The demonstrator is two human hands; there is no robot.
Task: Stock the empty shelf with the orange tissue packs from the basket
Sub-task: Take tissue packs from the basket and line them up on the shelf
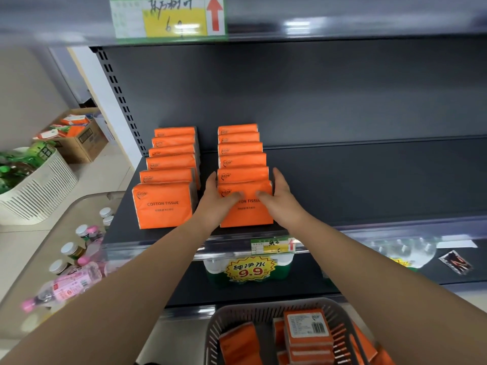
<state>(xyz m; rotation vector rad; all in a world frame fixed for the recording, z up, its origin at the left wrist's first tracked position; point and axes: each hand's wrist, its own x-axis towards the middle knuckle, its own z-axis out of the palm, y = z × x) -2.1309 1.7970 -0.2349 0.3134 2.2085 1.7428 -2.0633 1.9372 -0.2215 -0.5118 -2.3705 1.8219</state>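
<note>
left hand [217, 200] and right hand [280, 198] clasp the nearest orange pack [246, 216] of the right row on the dark shelf [369, 185], one at each side edge, thumbs on its face (printed "cotton tissue"). a second row [170, 164] stands just left; more packs lie in the near grey basket [220, 325].

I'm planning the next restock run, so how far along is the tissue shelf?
Done: a left row of six orange packs stands on the shelf, with a right row beside it. In hand: the left hand and right hand grip the front pack of the right row. Left: several packs lie in the basket, and the shelf's right stretch is bare.
</note>
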